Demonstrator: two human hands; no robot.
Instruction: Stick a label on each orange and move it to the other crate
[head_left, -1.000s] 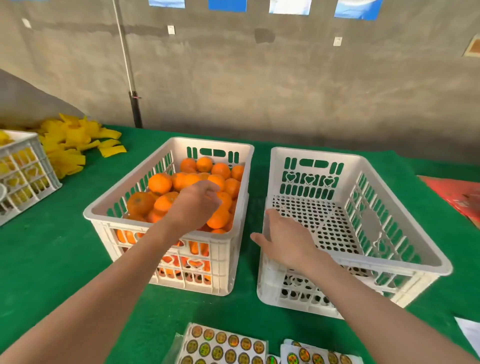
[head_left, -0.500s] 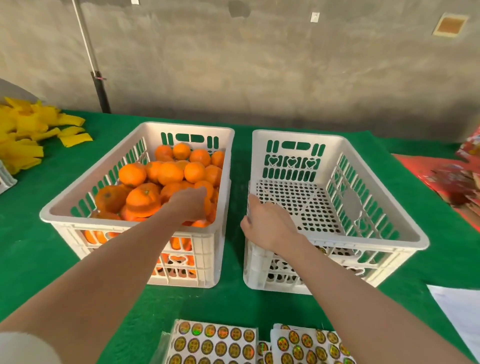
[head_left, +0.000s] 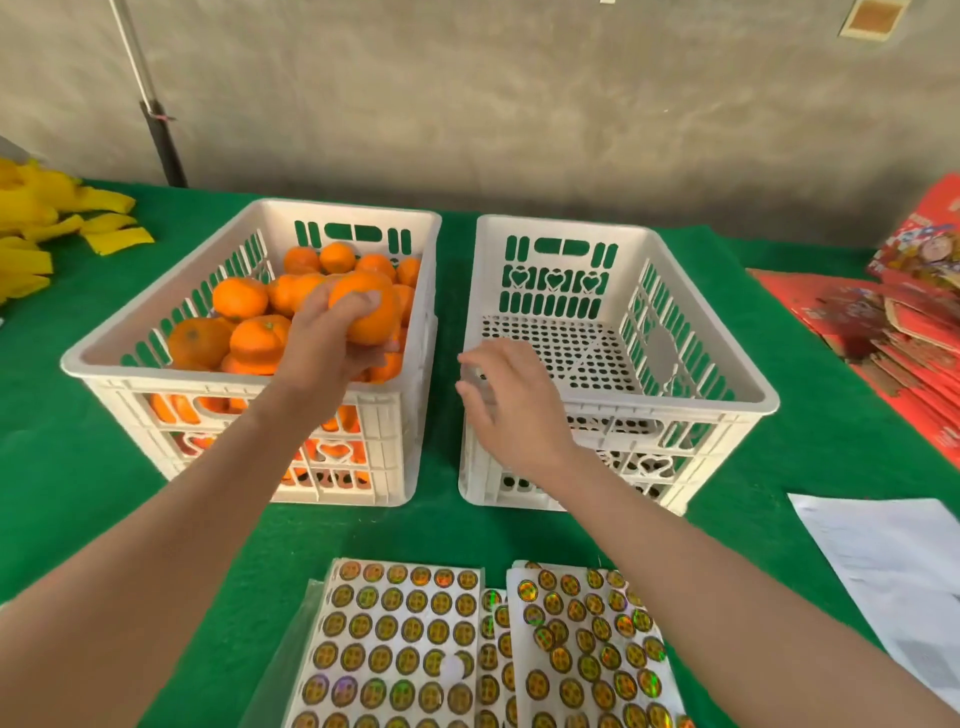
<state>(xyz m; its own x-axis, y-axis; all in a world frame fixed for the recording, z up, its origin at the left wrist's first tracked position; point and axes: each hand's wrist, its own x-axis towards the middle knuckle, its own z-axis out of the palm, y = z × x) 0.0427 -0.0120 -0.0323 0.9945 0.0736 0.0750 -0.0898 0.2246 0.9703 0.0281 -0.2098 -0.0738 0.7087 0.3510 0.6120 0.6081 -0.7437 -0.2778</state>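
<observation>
- Left hand (head_left: 327, 345) curls round 1 orange (head_left: 371, 306) above the left crate (head_left: 249, 221).
- Right hand (head_left: 514, 405), fingers loosely spread, over the right crate's (head_left: 717, 364) rim.
- Label sheets (head_left: 395, 639): print unreadable.

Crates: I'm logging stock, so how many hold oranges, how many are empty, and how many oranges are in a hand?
Crate with oranges: 1
Empty crate: 1
Orange gripped in left hand: 1
Total: 3
</observation>
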